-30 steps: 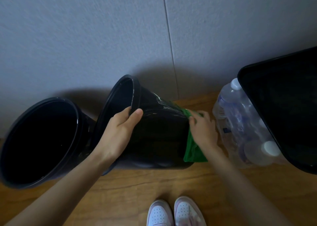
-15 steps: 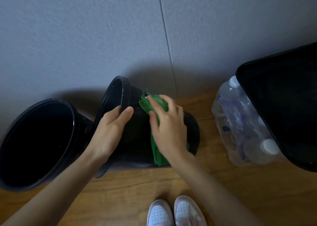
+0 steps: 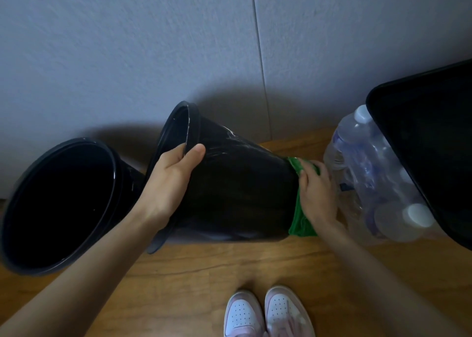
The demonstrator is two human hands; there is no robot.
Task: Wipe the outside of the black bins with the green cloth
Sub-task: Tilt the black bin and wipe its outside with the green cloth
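Observation:
A round black bin (image 3: 240, 191) lies tilted on its side on the wooden floor, mouth to the upper left, wet streaks on its upper wall. My left hand (image 3: 171, 183) grips its rim, thumb on the outside. At the bin's narrow bottom end my right hand (image 3: 315, 194) presses the green cloth (image 3: 300, 221) against the base; the cloth hangs down under my palm. A second round black bin (image 3: 58, 203) stands to the left, its mouth open towards me.
A shrink-wrapped pack of clear water bottles (image 3: 378, 180) lies just right of my right hand. A large black rectangular bin (image 3: 431, 142) fills the right edge. A grey wall (image 3: 153, 42) runs behind. My white shoes (image 3: 268, 313) stand on the wood floor below.
My right hand slid the green cloth from near the rim down the bin's wall to its bottom end. The left hand kept its grip on the rim.

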